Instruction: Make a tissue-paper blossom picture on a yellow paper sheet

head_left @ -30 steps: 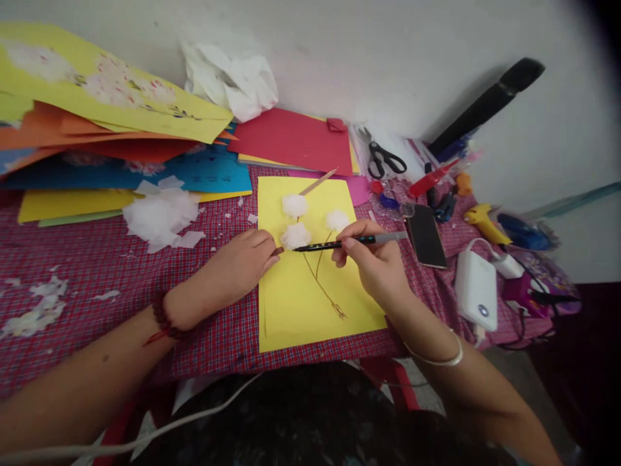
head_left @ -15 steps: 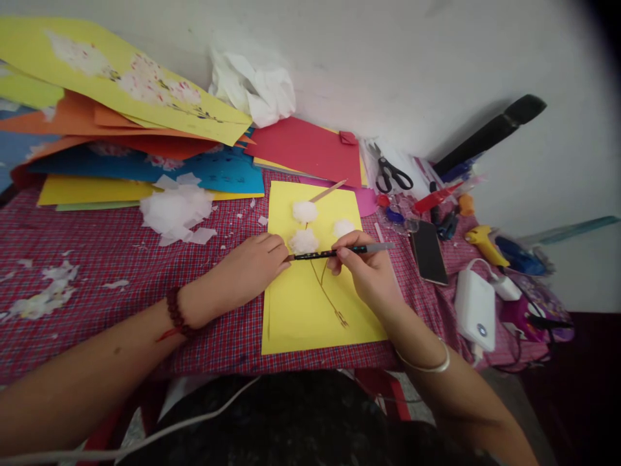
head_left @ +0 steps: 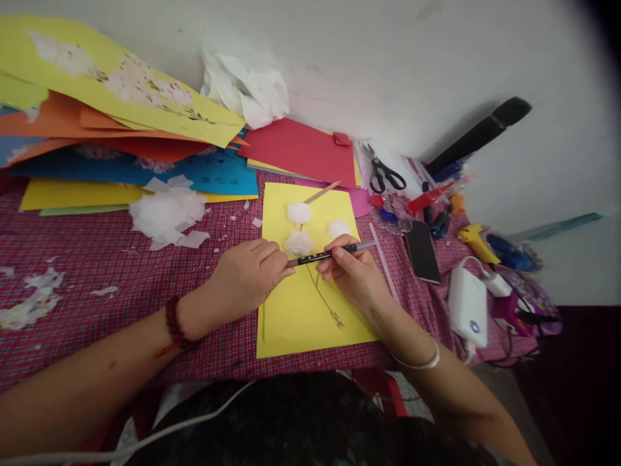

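Between my hands is a slim black felt-tip pen with light spots, a brown end on the left and a grey end on the right. My right hand pinches its barrel with thumb and fingers. Closed around the brown end is my left hand. Below them lies a yellow sheet with thin brown stems drawn on it. White fluffy paper puffs sit on the sheet, one of them at the right. A pencil rests across its upper part.
White paper pieces are heaped at left, near stacked coloured papers. A red sheet lies behind. Scissors, a phone, a yellow glue gun and a white power bank are at right.
My left hand has risen slightly and closed further around the pen's brown end. The pen has tilted, its grey end a little higher. The whole view has shifted slightly.
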{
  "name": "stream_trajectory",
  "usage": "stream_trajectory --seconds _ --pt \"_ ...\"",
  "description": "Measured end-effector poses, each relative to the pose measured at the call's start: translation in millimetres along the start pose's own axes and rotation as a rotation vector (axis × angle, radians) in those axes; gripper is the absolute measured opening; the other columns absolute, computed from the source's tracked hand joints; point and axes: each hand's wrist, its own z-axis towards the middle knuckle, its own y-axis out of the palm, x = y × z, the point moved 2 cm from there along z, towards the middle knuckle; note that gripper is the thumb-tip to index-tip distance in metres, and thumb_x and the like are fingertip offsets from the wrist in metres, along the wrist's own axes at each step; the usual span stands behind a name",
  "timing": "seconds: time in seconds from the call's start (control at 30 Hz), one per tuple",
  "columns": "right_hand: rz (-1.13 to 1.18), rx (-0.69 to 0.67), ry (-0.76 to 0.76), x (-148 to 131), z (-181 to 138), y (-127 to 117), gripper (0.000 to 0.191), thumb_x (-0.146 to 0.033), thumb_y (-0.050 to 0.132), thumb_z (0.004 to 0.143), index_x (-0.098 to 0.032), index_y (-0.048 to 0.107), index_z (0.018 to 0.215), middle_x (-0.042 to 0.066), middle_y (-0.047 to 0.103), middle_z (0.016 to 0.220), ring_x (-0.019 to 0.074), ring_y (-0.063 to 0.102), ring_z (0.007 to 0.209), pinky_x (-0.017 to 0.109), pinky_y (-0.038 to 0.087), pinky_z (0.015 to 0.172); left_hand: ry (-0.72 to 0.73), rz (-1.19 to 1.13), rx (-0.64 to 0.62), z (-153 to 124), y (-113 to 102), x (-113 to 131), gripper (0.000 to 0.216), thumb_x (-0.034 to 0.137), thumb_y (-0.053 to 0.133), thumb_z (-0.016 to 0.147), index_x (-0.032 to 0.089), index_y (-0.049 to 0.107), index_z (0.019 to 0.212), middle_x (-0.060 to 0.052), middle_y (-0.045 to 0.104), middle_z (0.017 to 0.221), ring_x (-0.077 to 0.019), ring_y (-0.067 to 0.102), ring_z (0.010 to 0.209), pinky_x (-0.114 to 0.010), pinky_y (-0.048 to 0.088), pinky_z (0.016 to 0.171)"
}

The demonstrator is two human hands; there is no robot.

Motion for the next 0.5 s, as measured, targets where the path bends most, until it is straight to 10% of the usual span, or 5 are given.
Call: stream_trajectory --seconds 0.33,0.5 --pt "0.108 -0.045 -0.024 4.6 3.3 2.4 0.038 -0.05 0.084 0.072 -0.022 0.06 0.081 -0.004 0.072 0.058 0.0098 0.061 0.044 0.019 0.049 0.048 0.095 0.036 0.043 8.0 5.3 5.4 0.036 0.027 0.037 0.107 0.018 0.057 0.077 -0.004 0.06 0.07 -0.02 0.058 0.068 -0.033 0.047 0.064" --pt "0.038 -0.061 -0.197 -13.6 -4.1 -3.6 0.037 -0.055 0.073 0.082 -0.023 0.06 0.093 -0.006 0.069 0.06 0.0079 0.057 0.043 0.019 0.046 0.045 -0.068 -0.222 -0.074 2.2 12.6 -4.8 0.039 0.051 0.038 0.105 0.017 0.057 0.112 -0.007 0.07 0.097 -0.0218 0.068 0.082 -0.033 0.053 0.071"
